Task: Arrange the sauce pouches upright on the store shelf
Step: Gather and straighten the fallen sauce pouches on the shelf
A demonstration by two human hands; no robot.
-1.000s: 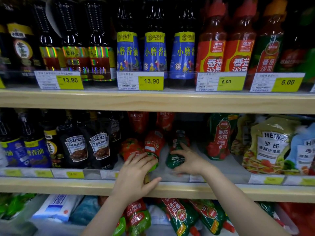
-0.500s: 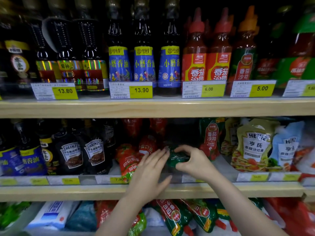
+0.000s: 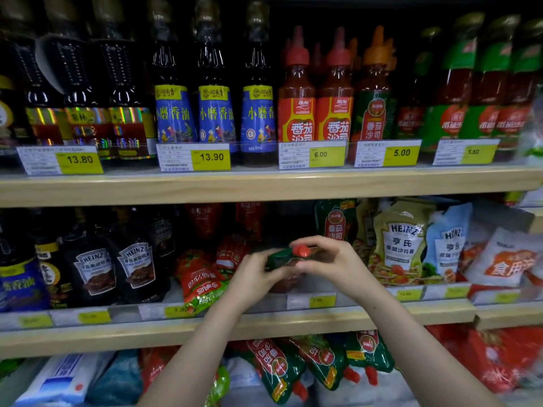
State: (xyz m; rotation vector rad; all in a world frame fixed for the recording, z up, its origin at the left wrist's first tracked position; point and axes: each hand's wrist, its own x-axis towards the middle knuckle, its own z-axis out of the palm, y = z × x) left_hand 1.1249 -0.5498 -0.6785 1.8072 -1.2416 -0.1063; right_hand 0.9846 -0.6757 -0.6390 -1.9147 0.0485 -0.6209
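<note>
A green sauce pouch point(image 3: 279, 257) with a red cap point(image 3: 301, 250) is held between both hands over the middle shelf point(image 3: 293, 324). My left hand point(image 3: 255, 277) grips its left side. My right hand point(image 3: 329, 261) closes over its top at the cap. The pouch's lower part is hidden behind my fingers. A red ketchup pouch point(image 3: 200, 282) lies tilted forward on the shelf just left of my hands. Another red pouch point(image 3: 232, 251) leans behind it. A green pouch point(image 3: 335, 221) stands upright behind my right hand.
Dark Heinz bottles point(image 3: 114, 268) stand to the left. Heinz salad dressing pouches point(image 3: 402, 245) fill the right. The upper shelf point(image 3: 264, 183) carries oil and ketchup bottles. Green pouches point(image 3: 282, 371) lie on the bottom shelf under my arms.
The green pouch has been lifted off the shelf and its red cap has come into sight. My left hand has moved right from the red pouch onto the green one.
</note>
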